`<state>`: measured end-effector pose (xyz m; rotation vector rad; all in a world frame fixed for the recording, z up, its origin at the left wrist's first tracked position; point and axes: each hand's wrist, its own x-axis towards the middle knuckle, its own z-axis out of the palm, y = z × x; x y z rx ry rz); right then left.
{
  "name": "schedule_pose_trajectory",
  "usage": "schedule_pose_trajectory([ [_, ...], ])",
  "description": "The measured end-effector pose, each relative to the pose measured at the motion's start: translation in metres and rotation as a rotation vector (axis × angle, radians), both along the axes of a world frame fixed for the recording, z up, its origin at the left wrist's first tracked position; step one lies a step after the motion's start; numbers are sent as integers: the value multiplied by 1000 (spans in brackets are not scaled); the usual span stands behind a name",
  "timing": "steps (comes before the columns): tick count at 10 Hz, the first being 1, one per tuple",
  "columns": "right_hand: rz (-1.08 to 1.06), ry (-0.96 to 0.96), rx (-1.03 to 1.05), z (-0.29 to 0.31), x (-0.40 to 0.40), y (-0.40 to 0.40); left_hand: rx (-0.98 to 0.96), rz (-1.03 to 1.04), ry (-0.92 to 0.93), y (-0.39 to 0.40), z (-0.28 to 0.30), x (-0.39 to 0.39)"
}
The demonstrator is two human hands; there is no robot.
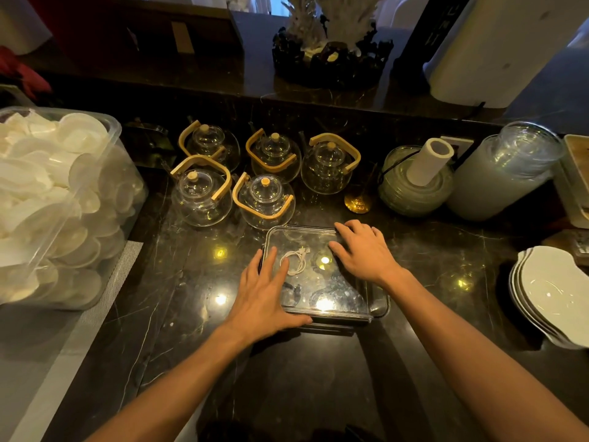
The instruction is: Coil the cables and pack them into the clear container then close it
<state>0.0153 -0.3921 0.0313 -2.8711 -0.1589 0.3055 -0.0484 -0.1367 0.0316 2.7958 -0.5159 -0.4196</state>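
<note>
both hands flat, fingers straight, on the transparent plastic lid of the clear rectangular container: left hand near-left corner, right hand far-right. coiled white cable inside, between them. press-down looks next.

No legible text or labels anywhere.
</note>
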Motion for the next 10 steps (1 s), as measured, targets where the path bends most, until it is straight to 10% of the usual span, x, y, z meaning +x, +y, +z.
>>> schedule_pose_trajectory([
  [10,-29,47,-59,27,-13,29,108,-34,-70,-25,48,64],
])
